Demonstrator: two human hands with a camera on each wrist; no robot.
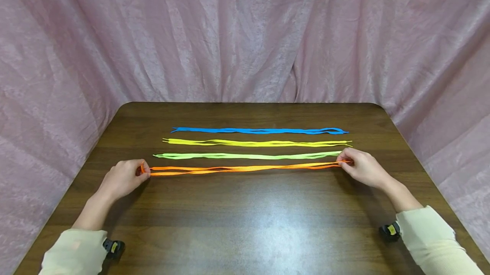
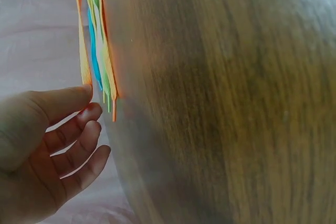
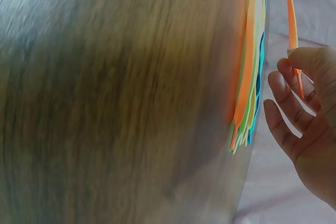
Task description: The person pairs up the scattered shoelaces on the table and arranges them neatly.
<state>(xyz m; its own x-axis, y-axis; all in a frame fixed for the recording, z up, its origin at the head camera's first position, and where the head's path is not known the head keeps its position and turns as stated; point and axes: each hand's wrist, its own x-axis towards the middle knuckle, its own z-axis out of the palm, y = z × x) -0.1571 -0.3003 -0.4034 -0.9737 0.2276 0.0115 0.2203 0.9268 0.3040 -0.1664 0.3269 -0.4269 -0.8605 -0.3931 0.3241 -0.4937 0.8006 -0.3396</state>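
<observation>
An orange shoelace stretches across the table between the two hands, running as two strands side by side. My left hand pinches one strand's left end between thumb and index finger; in the left wrist view the other fingers of this hand are loosely bent. On the right, my right hand pinches the opposite end, and its tip pokes out below the thumb in the right wrist view, where the held lace appears raised. A second orange strand lies on the table beside the others.
Beyond the orange laces lie a light green pair, a yellow pair and a blue pair, roughly parallel. The brown wooden table ends at a pink curtain behind and at both sides.
</observation>
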